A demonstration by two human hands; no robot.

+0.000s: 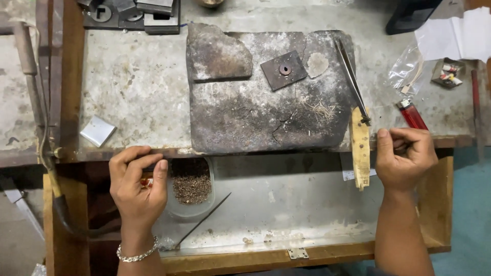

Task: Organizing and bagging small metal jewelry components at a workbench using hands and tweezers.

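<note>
Hands low at bench edge, well apart. Left hand (137, 185) curled, thumb and fingers pinching small dark-red object (147, 180), mostly hidden; just beside clear cup (191, 210) holding brown filings. Right hand (404, 158) curled shut, thumb up; contents hidden, cannot tell what it grips. Wooden peg (360, 148) just left of right hand. Tweezers (352, 79) lie on charred block (245, 117). Red lighter (412, 114) above right hand. Thin rod (203, 220) in drawer tray (286, 199).

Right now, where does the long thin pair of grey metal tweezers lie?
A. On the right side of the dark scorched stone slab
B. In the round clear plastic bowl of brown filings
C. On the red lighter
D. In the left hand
A: the tweezers lie slantwise along the right side of the slab, their tip near the wooden peg.
</note>
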